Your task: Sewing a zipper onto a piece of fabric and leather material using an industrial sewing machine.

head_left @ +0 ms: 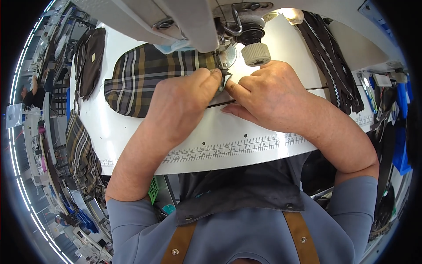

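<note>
Both hands pinching plaid fabric at the sewing machine's needle.

The left hand [182, 103] and right hand [268, 90] fingers are closing on the plaid fabric [145, 79], which is stretching leftward across the table [246, 132].

- A single view, from the person's head, looking steeply down over the chest onto the white desk [228, 145].
- It sits close: both forearms rise from the lower edge and fill the middle.
- The sewing machine [198, 22] hangs in from the top edge.
- The fisheye bends the desk's edge and darkens the corners; other work stations curve along the left rim.
</note>
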Tool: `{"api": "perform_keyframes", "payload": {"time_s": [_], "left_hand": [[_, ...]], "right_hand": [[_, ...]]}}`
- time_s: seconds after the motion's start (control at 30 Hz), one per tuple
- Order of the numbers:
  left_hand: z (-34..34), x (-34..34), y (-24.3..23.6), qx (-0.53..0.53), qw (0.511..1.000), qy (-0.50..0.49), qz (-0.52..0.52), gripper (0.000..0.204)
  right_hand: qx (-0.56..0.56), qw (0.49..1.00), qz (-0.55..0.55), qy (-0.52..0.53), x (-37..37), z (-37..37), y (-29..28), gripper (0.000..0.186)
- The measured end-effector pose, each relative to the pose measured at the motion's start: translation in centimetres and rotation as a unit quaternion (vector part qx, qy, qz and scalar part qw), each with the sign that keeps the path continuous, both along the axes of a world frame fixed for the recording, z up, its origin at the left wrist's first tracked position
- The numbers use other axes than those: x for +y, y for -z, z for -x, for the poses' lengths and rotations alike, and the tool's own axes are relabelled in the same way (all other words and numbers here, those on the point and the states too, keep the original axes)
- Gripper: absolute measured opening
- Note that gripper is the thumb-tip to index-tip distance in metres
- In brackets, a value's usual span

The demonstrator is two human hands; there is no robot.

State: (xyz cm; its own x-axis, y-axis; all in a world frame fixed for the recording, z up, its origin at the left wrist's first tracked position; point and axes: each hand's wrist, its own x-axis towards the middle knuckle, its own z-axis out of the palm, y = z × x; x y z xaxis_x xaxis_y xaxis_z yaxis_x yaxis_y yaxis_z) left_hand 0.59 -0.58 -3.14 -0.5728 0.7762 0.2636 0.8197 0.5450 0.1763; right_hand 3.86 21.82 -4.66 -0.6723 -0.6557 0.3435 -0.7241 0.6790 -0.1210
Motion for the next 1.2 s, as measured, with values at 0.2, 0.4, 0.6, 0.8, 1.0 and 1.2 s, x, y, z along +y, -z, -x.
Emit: {"api": "perform_keyframes", "payload": {"time_s": [0.2,0.4,0.6,0.8,1.0,1.2], "left_hand": [[-0.5,0.4,0.2,0.032,0.998,0.002,0.052,0.035],[-0.4,0.2,0.4,0.085,0.996,0.001,-0.022,0.037],[-0.9,0.1,0.7,0.059,0.998,0.000,-0.024,0.037],[-1.0,0.3,0.4,0.070,0.998,0.000,0.005,0.036],[-1.1,0.3,0.4,0.068,0.998,0.001,0.002,0.037],[-1.2,0.3,0.3,0.056,0.998,-0.006,0.015,0.038]], "right_hand": [[0.076,0.992,0.095,0.042,0.1,0.8,-0.2,0.015],[0.047,0.992,0.100,0.055,-0.5,1.1,0.6,0.014],[0.058,0.994,0.079,0.050,0.0,1.3,0.5,0.016],[0.065,0.992,0.092,0.060,-0.4,1.7,0.7,0.019],[0.085,0.993,0.070,0.051,0.4,1.4,0.1,0.021],[0.092,0.991,0.080,0.051,0.0,1.5,0.5,0.020]]}}
